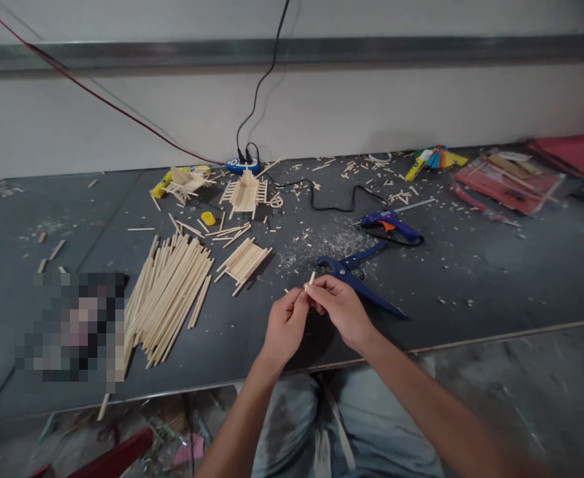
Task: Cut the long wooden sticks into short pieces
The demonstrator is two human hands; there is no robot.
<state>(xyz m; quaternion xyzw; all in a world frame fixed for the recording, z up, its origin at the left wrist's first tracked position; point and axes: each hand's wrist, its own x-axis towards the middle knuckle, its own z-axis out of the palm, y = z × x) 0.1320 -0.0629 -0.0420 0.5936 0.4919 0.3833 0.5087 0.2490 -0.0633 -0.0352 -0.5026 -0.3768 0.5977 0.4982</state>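
My left hand [288, 322] and my right hand [340, 305] meet above the near part of the table. Their fingertips are pinched together around a short wooden stick [312, 277], whose pale end sticks up between them. The rest of what they grip is hidden by the fingers. Just beyond my right hand lies a blue pipe cutter [371, 290], its handles spread. To the left of my hands rests a small flat frame of glued sticks [244, 263]. Farther left is a large pile of long wooden sticks [175, 292].
A blue glue gun [390, 224] lies behind the cutter. Two stick models, a chair-like one [246, 192] and another [188, 182], stand near a blue power strip [242, 166]. Black cable [329, 209] crosses the table. Red packets [508, 182] lie at right; sawdust and offcuts are scattered.
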